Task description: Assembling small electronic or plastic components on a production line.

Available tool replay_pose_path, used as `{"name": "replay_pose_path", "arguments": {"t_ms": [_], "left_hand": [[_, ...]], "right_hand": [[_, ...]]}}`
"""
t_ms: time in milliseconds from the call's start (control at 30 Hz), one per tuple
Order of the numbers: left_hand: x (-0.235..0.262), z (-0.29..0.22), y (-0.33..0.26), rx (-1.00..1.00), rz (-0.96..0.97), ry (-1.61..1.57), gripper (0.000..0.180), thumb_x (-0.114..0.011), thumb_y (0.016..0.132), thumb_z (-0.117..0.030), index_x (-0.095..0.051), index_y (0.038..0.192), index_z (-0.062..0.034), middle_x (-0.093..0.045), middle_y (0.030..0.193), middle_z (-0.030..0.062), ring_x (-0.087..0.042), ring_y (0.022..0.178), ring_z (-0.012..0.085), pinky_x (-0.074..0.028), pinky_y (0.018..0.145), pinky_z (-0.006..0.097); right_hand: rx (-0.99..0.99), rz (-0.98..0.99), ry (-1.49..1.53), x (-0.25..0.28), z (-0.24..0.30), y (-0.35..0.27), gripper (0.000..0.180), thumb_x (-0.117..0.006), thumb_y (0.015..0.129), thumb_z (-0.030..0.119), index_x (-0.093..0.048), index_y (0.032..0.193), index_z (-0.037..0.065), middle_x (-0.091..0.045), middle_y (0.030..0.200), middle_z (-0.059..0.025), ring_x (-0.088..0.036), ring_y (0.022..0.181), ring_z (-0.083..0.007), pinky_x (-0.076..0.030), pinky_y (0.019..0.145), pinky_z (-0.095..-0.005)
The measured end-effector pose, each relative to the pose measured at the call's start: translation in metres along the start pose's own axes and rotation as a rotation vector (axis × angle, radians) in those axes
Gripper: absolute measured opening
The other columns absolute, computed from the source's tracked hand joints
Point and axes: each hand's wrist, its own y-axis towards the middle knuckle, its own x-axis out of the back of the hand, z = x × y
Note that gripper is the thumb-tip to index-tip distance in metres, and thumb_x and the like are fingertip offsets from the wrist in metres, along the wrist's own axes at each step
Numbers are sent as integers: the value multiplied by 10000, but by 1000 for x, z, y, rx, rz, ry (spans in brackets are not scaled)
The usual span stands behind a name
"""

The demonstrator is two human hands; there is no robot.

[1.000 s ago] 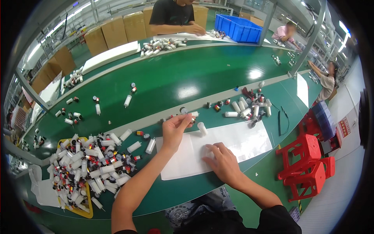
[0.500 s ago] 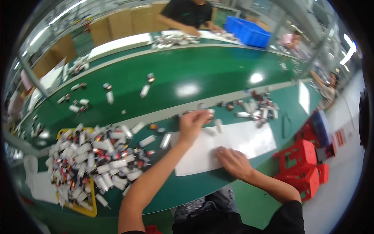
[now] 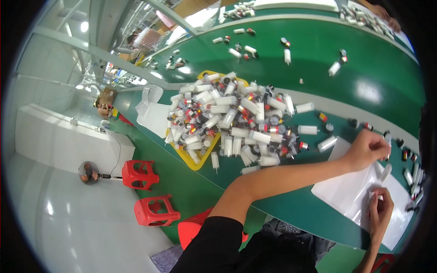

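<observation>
White tube (image 3: 386, 173) on the sheet (image 3: 346, 191), between hands: in view, just below left hand (image 3: 368, 150), just above right hand (image 3: 381, 209); neither clearly nearer. Long axis slants up-right; standing or lying, can't tell. Left pinches small piece (image 3: 388, 137); right's fingers curled, grip unclear. Green counter (image 3: 291, 200) beneath.

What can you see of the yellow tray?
The yellow tray looks like plastic, with a rim and a rounded near corner. It sits on the green table, heaped with white cylinders and small red-and-black parts that hide most of it and spill past its right side. The left hand is apart from it.
</observation>
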Motion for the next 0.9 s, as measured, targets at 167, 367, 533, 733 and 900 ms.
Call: {"name": "replay_pose_path", "arguments": {"t_ms": [167,367,533,733,900], "left_hand": [[-8,-9,-6,25,21,-27,154,-705,908,-114,-701,918,40,-698,815,60,-641,729,82,-532,679,233],[3,16,4,-39,25,-8,202,-678,930,-134,-710,1026,41,-734,959,121,-707,867,167,-588,791,297],[18,-8,-2,76,-36,-26,244,-671,947,-157,-700,1097,33,-721,1048,124,-682,953,153,-556,864,283],[-2,-8,4,86,-51,-50,229,-687,939,-156,-715,1084,19,-722,1006,95,-676,915,132,-562,857,268],[5,-14,6,65,-117,-81,216,-700,927,-135,-719,1061,35,-719,977,94,-682,890,135,-572,846,273]], "right_hand": [[32,-56,153,14,-24,-4,190,-581,1004,201,-580,947,20,-480,661,40,-411,476,-24,-296,435,-197],[250,-377,112,49,-20,2,162,-618,968,144,-631,1018,-10,-590,839,-14,-551,652,-85,-449,552,-242],[560,-596,-205,15,57,38,108,-680,908,46,-661,1003,-1,-682,873,-43,-658,797,-101,-545,710,-260],[787,-543,-585,9,72,66,164,-697,823,-31,-651,975,10,-699,955,-94,-691,839,-226,-547,777,-285],[844,-556,-608,-4,63,76,171,-724,784,1,-636,920,55,-676,930,-64,-672,772,-274,-535,630,-334]]}}
